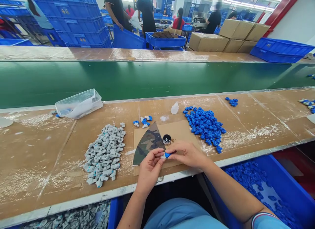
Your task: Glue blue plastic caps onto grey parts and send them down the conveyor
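Observation:
My left hand and my right hand meet over a cardboard sheet near the table's front edge. Between the fingertips of my right hand is a small blue rubbery piece. The left fingers pinch a small grey-white piece pressed against it, mostly hidden by the fingers. Just beyond my hands stands a small round black-topped container. A camouflage-patterned wedge lies by my left hand. Grey pieces are heaped to the left, blue pieces to the right.
Several joined blue-and-white pieces lie behind the wedge, near a small white bottle. A clear plastic tub sits at the back left. A green conveyor belt runs behind. Below the edge is a blue crate. People work in the background.

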Demonstrator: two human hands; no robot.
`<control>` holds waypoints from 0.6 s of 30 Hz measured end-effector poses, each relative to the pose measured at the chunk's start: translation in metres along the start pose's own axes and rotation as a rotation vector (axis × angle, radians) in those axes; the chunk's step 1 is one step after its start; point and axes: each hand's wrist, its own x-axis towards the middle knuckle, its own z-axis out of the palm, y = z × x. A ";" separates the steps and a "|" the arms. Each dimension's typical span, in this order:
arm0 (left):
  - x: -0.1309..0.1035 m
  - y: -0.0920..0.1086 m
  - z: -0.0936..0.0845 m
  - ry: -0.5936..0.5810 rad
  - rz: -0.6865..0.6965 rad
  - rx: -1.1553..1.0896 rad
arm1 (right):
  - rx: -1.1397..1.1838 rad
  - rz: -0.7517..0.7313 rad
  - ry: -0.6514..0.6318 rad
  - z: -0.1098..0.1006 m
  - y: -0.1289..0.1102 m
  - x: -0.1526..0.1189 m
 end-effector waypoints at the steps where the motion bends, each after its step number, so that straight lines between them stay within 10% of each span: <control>1: 0.000 0.001 0.000 -0.009 -0.006 0.002 | -0.008 0.003 -0.013 -0.002 0.000 0.000; 18: -0.001 0.004 0.001 0.056 -0.040 -0.036 | 0.181 0.128 0.210 0.026 0.004 -0.011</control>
